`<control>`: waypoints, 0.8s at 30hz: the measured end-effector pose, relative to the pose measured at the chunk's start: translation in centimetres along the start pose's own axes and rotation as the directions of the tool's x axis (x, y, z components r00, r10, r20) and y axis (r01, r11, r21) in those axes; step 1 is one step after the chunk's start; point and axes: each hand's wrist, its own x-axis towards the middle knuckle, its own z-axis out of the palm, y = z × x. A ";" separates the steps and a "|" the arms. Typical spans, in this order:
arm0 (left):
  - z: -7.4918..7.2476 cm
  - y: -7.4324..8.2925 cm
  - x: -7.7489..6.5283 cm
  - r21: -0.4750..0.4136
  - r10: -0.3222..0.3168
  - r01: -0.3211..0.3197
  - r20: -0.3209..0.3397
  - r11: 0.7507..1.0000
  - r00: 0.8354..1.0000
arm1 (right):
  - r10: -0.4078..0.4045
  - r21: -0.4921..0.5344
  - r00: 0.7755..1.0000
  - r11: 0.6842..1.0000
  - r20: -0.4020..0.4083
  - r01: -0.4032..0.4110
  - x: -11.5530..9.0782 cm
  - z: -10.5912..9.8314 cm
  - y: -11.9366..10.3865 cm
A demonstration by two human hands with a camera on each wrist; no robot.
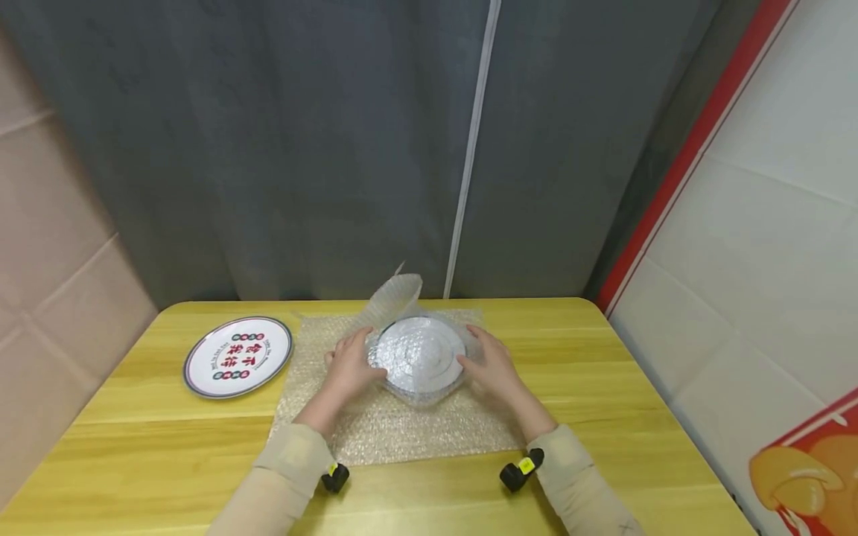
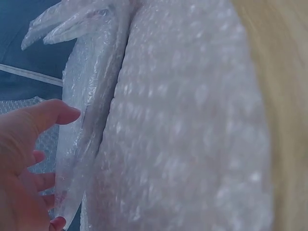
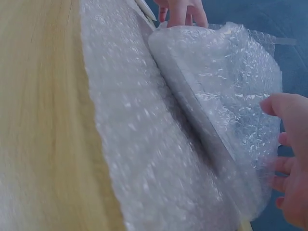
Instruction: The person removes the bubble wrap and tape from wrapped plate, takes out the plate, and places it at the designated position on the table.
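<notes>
A round plate (image 1: 421, 354), wrapped in clear bubble wrap with ringed circles showing through, is between my two hands over a larger bubble wrap sheet (image 1: 429, 439). My left hand (image 1: 350, 366) holds its left edge, thumb on the near face. On the opposite edge, my right hand (image 1: 494, 366) grips with the thumb over the rim and the fingers around the side. A loose flap of wrap (image 1: 400, 292) sticks up at the far left of the bundle. In the right wrist view, a dark gap shows between the wrapped bundle (image 3: 226, 91) and the sheet (image 3: 130, 130).
An unwrapped white plate (image 1: 268, 353) with a dark rim and red and green lettering lies left of the sheet. Under everything is a yellow wooden table (image 1: 590, 387). A dark grey curtain (image 1: 322, 164) hangs behind, with pale walls either side.
</notes>
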 end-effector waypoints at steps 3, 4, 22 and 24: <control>-0.3 0.0 -0.1 -0.009 0.005 -0.005 0.004 1.000 1.000 | -0.010 0.030 1.000 1.000 -0.001 0.010 0.0 -0.3 0.1; -0.4 -0.1 -0.1 -0.018 0.009 -0.009 0.003 1.000 1.000 | -0.010 0.045 1.000 0.999 -0.001 0.010 0.1 -0.4 0.1; -3.1 -0.5 -0.4 -0.246 -0.041 0.026 -0.057 0.969 0.998 | 0.048 0.117 0.999 0.992 0.002 -0.048 -0.8 -3.1 -0.8; -3.4 -0.7 -0.5 -0.261 -0.053 0.042 -0.035 0.964 0.998 | 0.053 0.111 0.999 0.992 0.008 -0.054 -0.9 -3.3 -0.5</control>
